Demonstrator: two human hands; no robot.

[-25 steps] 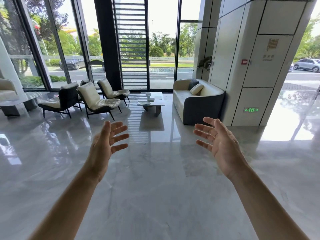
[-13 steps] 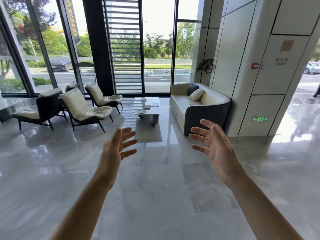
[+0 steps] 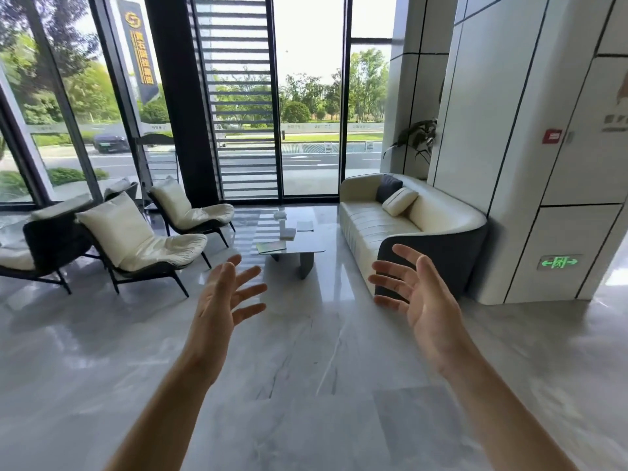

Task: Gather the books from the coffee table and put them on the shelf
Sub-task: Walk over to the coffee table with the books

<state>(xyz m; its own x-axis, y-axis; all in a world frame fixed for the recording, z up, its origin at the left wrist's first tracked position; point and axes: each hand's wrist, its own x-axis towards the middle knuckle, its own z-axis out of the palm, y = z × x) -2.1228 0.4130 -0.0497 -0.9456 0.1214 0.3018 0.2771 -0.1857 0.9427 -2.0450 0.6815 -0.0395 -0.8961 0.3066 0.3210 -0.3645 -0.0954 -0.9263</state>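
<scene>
A low grey coffee table (image 3: 306,248) stands ahead between the chairs and the sofa. On it lie a greenish book (image 3: 271,246) at the near left, a white book (image 3: 287,233) in the middle, a pale one (image 3: 304,226) to the right and a small white object (image 3: 280,215) at the far end. My left hand (image 3: 224,300) and my right hand (image 3: 416,294) are raised in front of me, palms facing each other, fingers spread, holding nothing. Both are well short of the table. No shelf is in view.
Cream lounge chairs (image 3: 136,239) with dark frames stand left of the table. A cream and dark sofa (image 3: 401,229) with cushions stands right of it, against a white pillar (image 3: 530,164). Glossy marble floor (image 3: 306,368) stretches between me and the table. Glass walls lie behind.
The table, chairs and sofa have grown larger and nearer in view as I moved forward. Both hands stay raised and spread, holding nothing.
</scene>
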